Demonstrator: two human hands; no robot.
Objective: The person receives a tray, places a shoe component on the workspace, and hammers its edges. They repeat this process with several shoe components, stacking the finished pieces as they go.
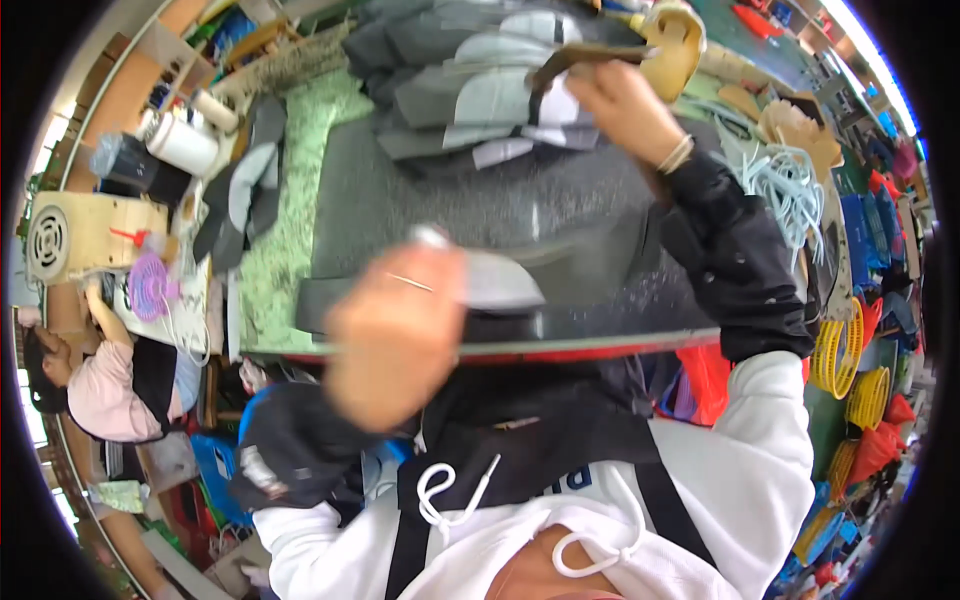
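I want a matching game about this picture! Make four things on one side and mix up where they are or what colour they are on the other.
Things:
1. right hand
2. small fan
3. left hand
4. bundle of cords

Colours, places and states:
A. pale blue
B. blurred, near the close edge of the table
C. by the pile of grey pieces
D. purple

Right pairs: 1-C, 2-D, 3-B, 4-A
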